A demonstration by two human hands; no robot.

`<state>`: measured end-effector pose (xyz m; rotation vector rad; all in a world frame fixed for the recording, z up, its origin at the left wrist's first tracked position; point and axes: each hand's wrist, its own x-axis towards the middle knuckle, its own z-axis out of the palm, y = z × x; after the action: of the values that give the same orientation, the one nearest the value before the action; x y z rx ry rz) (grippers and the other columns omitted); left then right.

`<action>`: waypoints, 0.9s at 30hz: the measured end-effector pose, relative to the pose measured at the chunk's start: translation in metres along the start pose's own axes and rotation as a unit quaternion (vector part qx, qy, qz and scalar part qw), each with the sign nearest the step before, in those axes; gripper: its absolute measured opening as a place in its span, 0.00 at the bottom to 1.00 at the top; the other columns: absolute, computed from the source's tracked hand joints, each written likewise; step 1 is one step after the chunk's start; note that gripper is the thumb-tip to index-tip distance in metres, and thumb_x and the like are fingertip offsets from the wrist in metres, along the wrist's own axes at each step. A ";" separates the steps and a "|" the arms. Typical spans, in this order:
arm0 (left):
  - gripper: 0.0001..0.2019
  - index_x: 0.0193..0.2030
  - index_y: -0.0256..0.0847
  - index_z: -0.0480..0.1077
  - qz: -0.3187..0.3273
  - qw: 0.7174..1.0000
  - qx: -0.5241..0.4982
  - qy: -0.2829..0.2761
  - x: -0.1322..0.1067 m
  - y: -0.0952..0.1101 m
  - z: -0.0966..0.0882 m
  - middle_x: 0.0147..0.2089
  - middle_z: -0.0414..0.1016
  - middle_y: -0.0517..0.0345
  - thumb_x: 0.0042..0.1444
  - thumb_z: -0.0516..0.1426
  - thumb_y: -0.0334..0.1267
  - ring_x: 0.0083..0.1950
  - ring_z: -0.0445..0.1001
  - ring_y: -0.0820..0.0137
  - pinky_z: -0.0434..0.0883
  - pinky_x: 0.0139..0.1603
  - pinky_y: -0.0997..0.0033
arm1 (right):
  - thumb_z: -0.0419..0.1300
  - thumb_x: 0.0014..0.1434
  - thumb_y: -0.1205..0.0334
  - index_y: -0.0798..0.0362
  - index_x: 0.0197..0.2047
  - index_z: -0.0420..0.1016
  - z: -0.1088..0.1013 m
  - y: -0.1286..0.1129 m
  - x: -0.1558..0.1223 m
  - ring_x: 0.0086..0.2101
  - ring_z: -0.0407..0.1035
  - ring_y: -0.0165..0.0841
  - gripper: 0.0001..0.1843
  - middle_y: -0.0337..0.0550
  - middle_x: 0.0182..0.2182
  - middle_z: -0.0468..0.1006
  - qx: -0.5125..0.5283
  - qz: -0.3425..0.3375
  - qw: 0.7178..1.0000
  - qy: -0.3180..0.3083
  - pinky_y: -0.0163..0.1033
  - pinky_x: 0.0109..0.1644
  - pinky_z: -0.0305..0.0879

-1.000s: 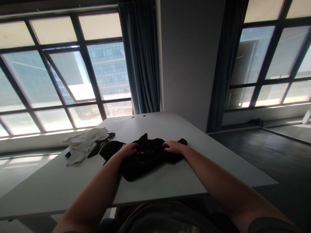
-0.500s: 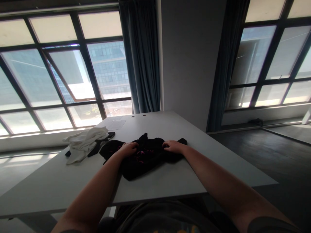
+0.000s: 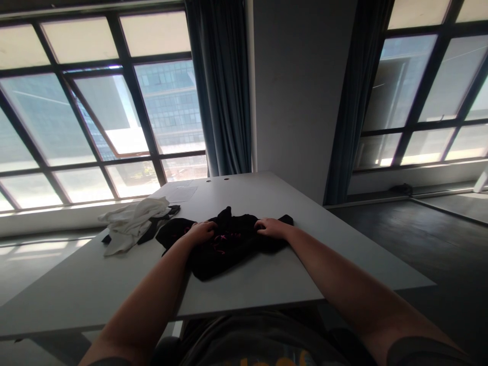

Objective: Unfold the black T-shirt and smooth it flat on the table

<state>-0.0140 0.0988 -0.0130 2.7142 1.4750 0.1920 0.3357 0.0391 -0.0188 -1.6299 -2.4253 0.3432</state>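
A black garment (image 3: 219, 259) with pink lettering and marks lies crumpled on the white table (image 3: 267, 290) in front of me. It looks like a shirt, though its folds hide the exact kind. My left hand (image 3: 201, 232) rests on its left part with the fingers curled into the fabric. On the right part, my right hand (image 3: 270, 227) pinches the cloth, thumb and fingers closed. The fingertips of both hands are partly hidden by the dark folds.
To the left, a white garment (image 3: 133, 221) lies in a loose heap with dark cloth (image 3: 150, 231) under it. A sheet of paper (image 3: 183, 194) lies behind. Two small round holes mark the far end of the table. Windows, curtains and a pillar stand beyond.
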 end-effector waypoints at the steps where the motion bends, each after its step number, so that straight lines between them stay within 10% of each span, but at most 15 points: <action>1: 0.21 0.60 0.52 0.74 0.000 1.000 0.000 0.000 0.000 0.000 0.000 0.59 0.78 0.56 0.61 0.52 0.40 0.62 0.75 0.58 0.65 0.69 0.51 | 0.60 0.64 0.58 0.53 0.59 0.79 0.000 0.000 0.000 0.50 0.74 0.42 0.21 0.52 0.52 0.79 -0.002 -0.001 1.000 -0.001 0.40 0.55 0.66; 27: 0.21 0.59 0.54 0.74 0.004 1.000 -0.001 0.010 0.001 -0.003 0.002 0.59 0.78 0.58 0.61 0.52 0.41 0.61 0.75 0.59 0.65 0.68 0.53 | 0.60 0.64 0.58 0.53 0.58 0.79 0.001 0.002 0.002 0.49 0.73 0.41 0.21 0.51 0.52 0.78 0.000 0.004 1.000 -0.001 0.40 0.55 0.65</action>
<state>-0.0155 0.1008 -0.0149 2.7247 1.4675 0.2231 0.3361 0.0413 -0.0206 -1.6406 -2.4211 0.3475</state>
